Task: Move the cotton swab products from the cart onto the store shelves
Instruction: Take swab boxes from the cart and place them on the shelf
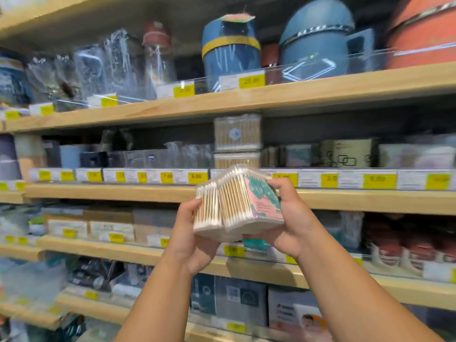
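Note:
Two clear boxes of wooden cotton swabs (232,206) are held side by side in front of the wooden shelf (123,192). My left hand (190,233) grips the left box from below and the side. My right hand (293,218) grips the right box, the one with a pink and teal label, fingers curled over its top corner. On the shelf just behind and above stand two stacked clear cotton swab boxes (237,141). The cart is out of view.
Shelves run across the whole view, with yellow price tags (197,177) along each edge. Blue lidded containers (230,50) and clear jars stand on the upper shelf. Boxed goods (111,228) fill the lower shelves. A dark gap lies right of the stacked swab boxes.

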`<action>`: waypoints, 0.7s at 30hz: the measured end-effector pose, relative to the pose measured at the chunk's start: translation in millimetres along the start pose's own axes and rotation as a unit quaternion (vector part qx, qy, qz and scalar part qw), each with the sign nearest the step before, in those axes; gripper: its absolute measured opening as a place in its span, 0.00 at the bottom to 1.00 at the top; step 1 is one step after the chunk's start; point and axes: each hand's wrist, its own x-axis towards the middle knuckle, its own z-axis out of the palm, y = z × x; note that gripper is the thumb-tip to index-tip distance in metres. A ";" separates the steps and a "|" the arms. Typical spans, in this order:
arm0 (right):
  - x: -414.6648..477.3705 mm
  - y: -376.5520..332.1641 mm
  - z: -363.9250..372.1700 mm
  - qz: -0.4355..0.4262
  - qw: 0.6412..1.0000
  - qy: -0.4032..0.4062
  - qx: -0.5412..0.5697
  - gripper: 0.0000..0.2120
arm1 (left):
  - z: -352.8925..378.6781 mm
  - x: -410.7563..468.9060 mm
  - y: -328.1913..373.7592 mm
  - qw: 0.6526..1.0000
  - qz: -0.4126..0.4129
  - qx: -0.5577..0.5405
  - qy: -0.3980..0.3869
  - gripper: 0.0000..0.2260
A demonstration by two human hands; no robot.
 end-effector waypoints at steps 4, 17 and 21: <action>-10.2 -9.7 -8.8 -0.014 0.999 0.028 -0.010 0.21 | 16.2 4.7 -5.1 1.000 -0.025 0.005 0.006 0.21; -40.5 -29.4 -14.2 -0.121 0.985 0.091 -0.081 0.15 | 45.2 -0.3 -3.9 0.974 0.003 0.224 -0.010 0.24; -46.9 -44.6 -18.0 -0.150 0.979 0.121 -0.067 0.17 | 49.6 1.8 -2.5 0.985 0.008 0.174 -0.012 0.22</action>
